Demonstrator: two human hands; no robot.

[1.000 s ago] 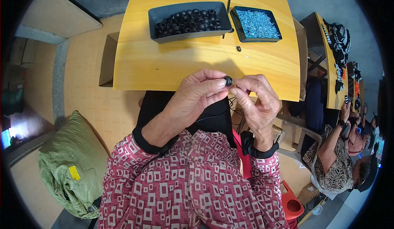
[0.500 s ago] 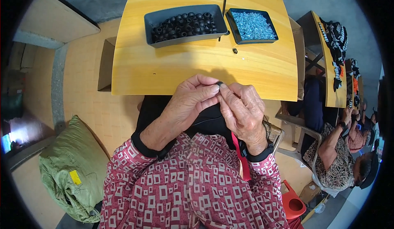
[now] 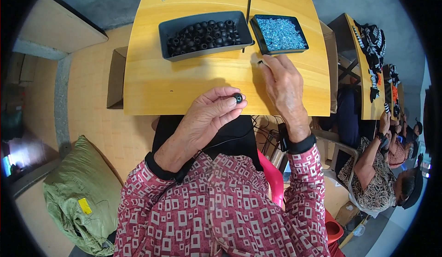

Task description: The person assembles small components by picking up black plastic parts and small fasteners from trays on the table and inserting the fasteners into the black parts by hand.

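Observation:
My left hand (image 3: 209, 109) pinches a small round black knob (image 3: 238, 98) between thumb and fingers, just over the table's near edge. The knob's open end shows, with a pale ring inside it. My right hand (image 3: 284, 80) reaches over the table with its fingers drawn together at a small black piece (image 3: 260, 62) beside the tray; the thumb is mostly hidden. A long dark grey bin (image 3: 202, 53) holds many black knobs (image 3: 202, 37) with holes. To its right, a black tray (image 3: 285, 52) is filled with tiny clear bluish pieces (image 3: 282, 32).
A thin black rod (image 3: 249, 6) lies between bin and tray on the yellow table (image 3: 184, 80). A green sack (image 3: 83, 192) stands at lower left. On the right, other people sit at a table with black and striped cloth (image 3: 372, 45); a red plastic stool (image 3: 334, 231) is below.
My right hand has left the knob and moved forward and right to the small black piece by the tray. My left hand keeps the knob, now turned so its opening shows.

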